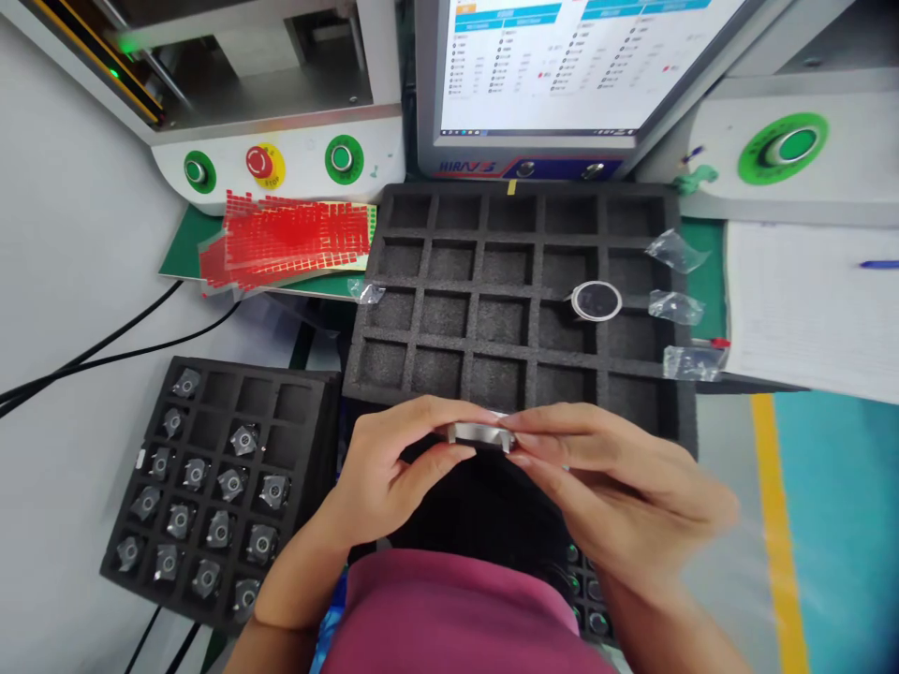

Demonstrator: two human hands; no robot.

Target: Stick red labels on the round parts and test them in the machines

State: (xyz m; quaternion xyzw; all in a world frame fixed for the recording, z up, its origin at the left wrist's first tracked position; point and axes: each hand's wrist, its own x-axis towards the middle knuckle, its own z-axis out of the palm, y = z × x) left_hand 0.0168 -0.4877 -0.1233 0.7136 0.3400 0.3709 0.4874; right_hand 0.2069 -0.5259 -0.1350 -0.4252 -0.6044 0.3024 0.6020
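A silver watch case (481, 434) is held edge-on in front of my body, its lugs pointing down. My left hand (393, 468) pinches its left end between thumb and fingers. At the right end, the fingertips of my right hand (611, 477) are closed on it. Just beyond my hands lies a black foam tray (537, 332) with square pockets. A round dark watch face with a pale rim (596, 300) rests on the tray's dividers towards the right.
At left, a second foam tray (217, 501) carries several film-wrapped watch parts. Red label sheets (287, 239) lie behind it. Clear plastic scraps (678, 307) sit on the big tray's right edge. A monitor (540, 75), a red stop button (259, 163) and green buttons stand at the back.
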